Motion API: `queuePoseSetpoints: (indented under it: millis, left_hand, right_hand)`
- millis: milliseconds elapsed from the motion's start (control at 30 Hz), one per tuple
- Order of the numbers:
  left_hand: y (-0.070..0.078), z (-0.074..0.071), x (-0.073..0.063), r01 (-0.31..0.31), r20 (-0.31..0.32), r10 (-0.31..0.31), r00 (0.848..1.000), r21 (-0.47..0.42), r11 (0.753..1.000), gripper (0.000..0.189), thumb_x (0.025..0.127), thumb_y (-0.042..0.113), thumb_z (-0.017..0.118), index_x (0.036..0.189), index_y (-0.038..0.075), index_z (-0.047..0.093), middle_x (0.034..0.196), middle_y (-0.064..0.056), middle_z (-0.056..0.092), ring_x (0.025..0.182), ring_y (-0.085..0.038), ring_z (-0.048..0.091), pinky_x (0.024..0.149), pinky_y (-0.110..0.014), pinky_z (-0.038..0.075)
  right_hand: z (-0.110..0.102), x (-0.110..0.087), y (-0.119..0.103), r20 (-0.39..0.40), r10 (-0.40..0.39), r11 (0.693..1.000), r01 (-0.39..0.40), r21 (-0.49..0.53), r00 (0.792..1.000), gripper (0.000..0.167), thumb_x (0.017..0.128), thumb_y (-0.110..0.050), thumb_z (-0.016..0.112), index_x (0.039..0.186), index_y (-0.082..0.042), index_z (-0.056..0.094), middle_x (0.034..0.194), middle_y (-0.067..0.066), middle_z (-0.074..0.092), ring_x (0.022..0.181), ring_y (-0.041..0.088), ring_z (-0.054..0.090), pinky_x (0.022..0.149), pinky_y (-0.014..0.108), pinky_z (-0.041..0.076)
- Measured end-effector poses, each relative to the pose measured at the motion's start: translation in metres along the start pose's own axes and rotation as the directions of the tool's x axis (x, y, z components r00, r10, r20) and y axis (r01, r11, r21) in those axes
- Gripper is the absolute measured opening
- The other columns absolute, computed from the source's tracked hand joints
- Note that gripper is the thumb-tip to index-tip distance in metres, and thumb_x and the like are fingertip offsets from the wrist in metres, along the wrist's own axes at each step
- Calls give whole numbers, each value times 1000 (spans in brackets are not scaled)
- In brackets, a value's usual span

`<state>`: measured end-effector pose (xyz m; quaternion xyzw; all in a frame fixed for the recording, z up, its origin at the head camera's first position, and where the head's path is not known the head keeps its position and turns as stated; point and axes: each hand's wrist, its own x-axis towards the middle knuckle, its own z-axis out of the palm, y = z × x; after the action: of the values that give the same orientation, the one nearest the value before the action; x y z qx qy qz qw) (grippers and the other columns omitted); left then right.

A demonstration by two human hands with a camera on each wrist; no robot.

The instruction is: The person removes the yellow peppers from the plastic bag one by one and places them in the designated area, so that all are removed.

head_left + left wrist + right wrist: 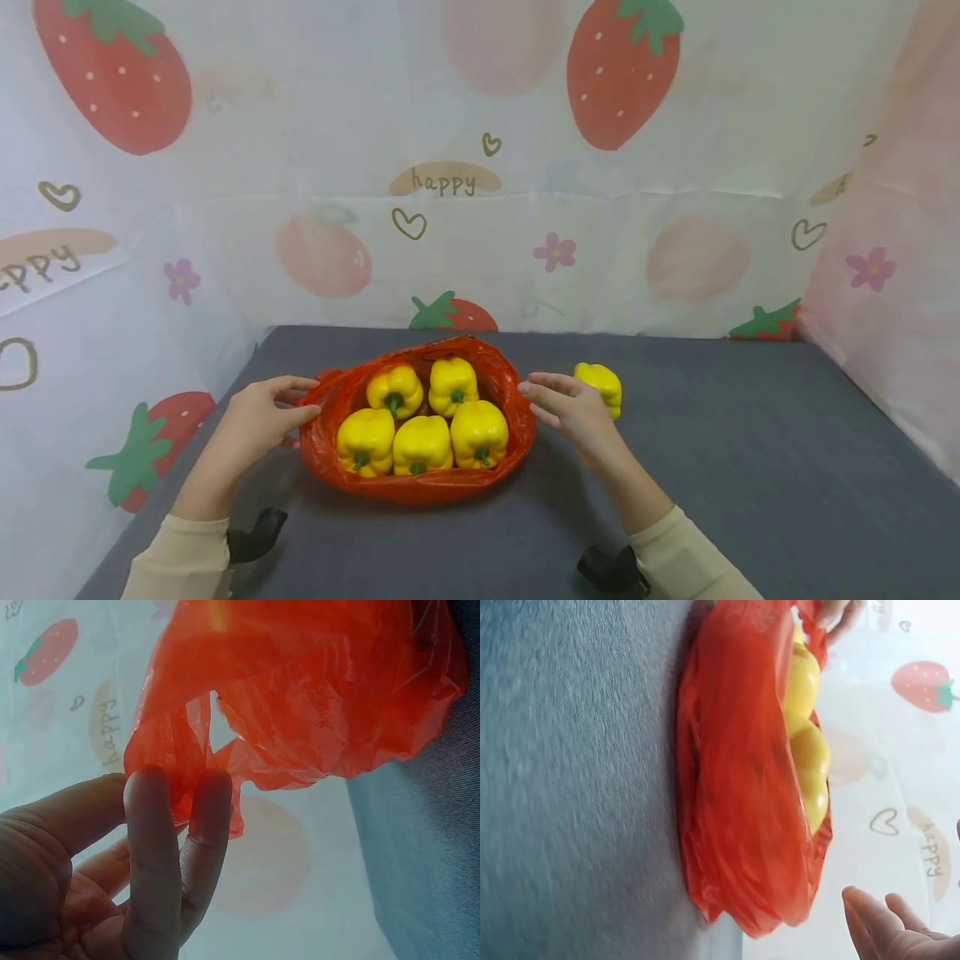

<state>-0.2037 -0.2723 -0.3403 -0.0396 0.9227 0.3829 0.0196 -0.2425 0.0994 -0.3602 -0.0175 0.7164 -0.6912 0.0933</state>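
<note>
At the red bag [412,490] | left grip [261,410]: touching, closure unclear | right grip [576,413]: fingers apart

"happy" on an elongated peach oval [446,180] printed on the white strawberry-patterned sheet [322,142]. Second peach oval [93,240], head view left edge: cut off, ends "ppy".

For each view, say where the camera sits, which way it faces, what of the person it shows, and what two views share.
Head: worn on the head, facing forward and down at the red plastic bag holding yellow bell peppers; left grip, right grip and sleeves show.
Left wrist: on that wrist, turned sideways, facing the bag; the left grip shows.
Right wrist: on that wrist, also sideways, facing the bag; both grips show partly.
Shared: head and right wrist both show bagged peppers.
</note>
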Motion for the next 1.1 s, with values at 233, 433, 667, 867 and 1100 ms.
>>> queuePoseSetpoints:
  millis: [233,433,667,867,1100]
  left_hand:
    - [0,0,1,0,2,0,1000,3,1000,53,95,26,66,139,-2,52,124,-28,61,69,-15,67,70,-36,62]
    - [0,0,0,-3,1,3,1000,1,1000,53,96,26,66,139,-2,52,125,-29,60,70,-15,67,69,-36,62]
    - [0,0,-1,-7,2,7,1000,5,1000,53,95,26,66,139,-2,52,125,-29,60,70,-14,67,69,-36,62]
    - [-1,1,0,-7,4,7,1000,-14,1000,53,95,25,66,138,-2,52,123,-28,61,72,-15,67,69,-36,62]
    - [-2,1,1,-8,0,8,1000,0,1000,52,95,25,66,138,-2,53,123,-28,61,72,-15,67,69,-36,62]
  right_hand:
    - [14,-3,6,-43,-37,996,33,-80,998,56,90,-31,73,136,-4,56,139,17,58,128,31,56,111,49,45]
    - [28,-5,10,-48,-66,991,59,-121,997,63,84,-39,78,135,-7,58,135,14,61,124,27,58,108,48,48]
    - [38,-4,12,-64,-90,980,77,-183,994,65,82,-41,79,134,-8,60,138,14,60,127,29,56,105,48,50]
    - [43,-2,18,-59,-126,963,108,-246,990,61,85,-35,78,134,-5,59,138,16,60,129,32,55,108,48,48]
    - [46,0,24,-51,-126,956,108,-271,991,60,85,-29,79,135,-4,58,139,17,59,131,31,55,109,47,47]
